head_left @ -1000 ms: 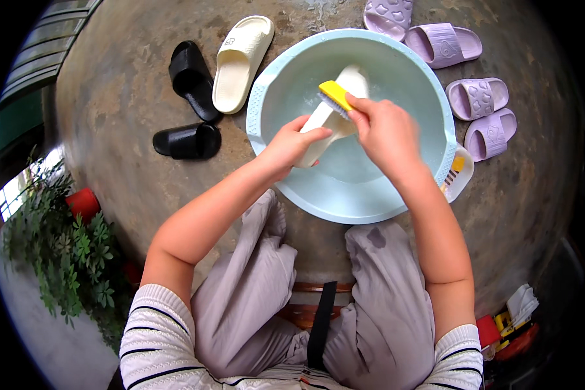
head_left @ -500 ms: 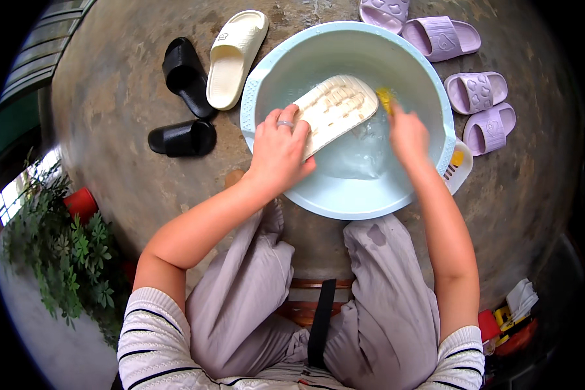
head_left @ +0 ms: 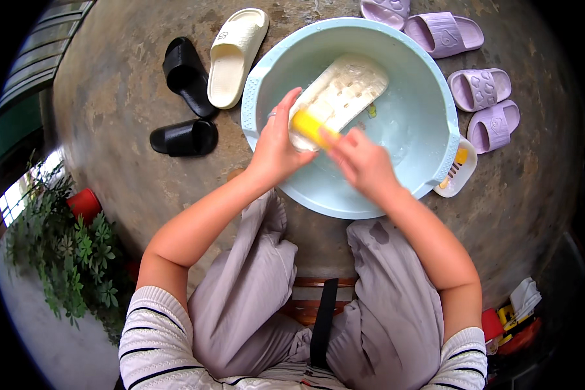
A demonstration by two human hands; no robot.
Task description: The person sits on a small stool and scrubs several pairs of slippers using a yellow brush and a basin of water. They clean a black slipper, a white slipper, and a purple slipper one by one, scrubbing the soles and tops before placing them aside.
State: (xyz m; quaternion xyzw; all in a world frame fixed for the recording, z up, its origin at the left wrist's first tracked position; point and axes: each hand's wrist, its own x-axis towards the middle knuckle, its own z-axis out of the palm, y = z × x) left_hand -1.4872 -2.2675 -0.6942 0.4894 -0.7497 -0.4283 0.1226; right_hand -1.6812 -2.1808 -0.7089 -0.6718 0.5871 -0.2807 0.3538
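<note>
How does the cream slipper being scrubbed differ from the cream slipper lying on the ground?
The cream slipper in the pale blue basin is sole-up, wet and held by the left hand; the cream slipper on the concrete floor lies strap-up, untouched, beside two black slippers. Both share colour and shape, seemingly a pair.

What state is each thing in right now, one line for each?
Cream slipper: sole up, tilted in the basin, held by the left hand.
Yellow brush: on the sole, in the right hand.
Basin: upright, holding water.
Other cream slipper: upright on the ground.
</note>
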